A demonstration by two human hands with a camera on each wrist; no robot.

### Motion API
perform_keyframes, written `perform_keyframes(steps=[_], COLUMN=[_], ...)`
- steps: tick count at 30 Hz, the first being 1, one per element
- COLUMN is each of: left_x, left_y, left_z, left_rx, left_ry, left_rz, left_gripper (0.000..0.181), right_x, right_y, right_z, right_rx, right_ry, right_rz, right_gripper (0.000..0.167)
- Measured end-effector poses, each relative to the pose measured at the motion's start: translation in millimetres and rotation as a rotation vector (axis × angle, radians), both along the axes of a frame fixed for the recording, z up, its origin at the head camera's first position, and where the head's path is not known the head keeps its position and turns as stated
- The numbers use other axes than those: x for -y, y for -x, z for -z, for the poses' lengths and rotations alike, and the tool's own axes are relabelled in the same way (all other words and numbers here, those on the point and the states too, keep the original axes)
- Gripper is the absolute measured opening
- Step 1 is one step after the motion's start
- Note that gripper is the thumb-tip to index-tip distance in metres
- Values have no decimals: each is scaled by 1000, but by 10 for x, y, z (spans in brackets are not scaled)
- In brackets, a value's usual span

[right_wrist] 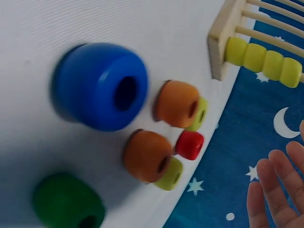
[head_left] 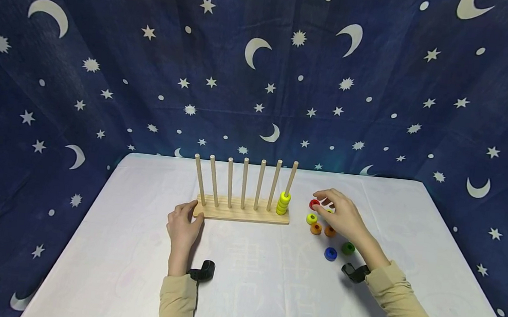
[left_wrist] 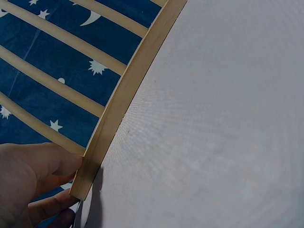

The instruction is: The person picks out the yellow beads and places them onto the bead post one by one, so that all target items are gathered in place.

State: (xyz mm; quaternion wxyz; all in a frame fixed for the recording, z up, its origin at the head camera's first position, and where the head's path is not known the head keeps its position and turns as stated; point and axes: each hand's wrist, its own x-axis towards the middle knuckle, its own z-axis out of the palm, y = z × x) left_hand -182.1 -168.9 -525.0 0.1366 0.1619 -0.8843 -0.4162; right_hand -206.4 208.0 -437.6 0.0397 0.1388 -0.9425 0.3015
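Note:
A wooden bead stand (head_left: 241, 215) with several upright pegs stands on the table. Thumb and fingers of my left hand (head_left: 183, 226) grip its left end, as the hand (left_wrist: 33, 178) in the left wrist view also shows. Several yellow beads (right_wrist: 272, 65) are stacked on the rightmost peg. My right hand (head_left: 343, 217) hovers over loose beads right of the stand, fingers extended and apart, holding nothing. Closest to its fingertips in the head view is a red bead (head_left: 314, 204), still on the table. The right hand (right_wrist: 280, 190) partly covers a yellow bead in the head view.
Also loose on the white table (head_left: 241, 281) are a yellow bead (head_left: 311, 219), two orange beads (right_wrist: 148, 156), a blue bead (head_left: 330, 254) and a green bead (head_left: 348, 248). Dark cloth (head_left: 262, 77) with moons and stars hangs behind the table.

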Motion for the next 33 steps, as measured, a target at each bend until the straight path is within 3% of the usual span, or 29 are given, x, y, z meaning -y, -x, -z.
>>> perform_keyframes(steps=[16, 33], left_x=[0, -8], left_y=[6, -2], left_z=[10, 0], left_rx=[-9, -14], left_ry=[0, 8], left_rz=[-1, -1], left_gripper=[45, 45], right_x=[-90, -27], right_y=[86, 141], right_z=[342, 463], right_rx=[142, 236], right_ry=[-19, -140], right_rz=[-18, 22], right_gripper=[35, 37])
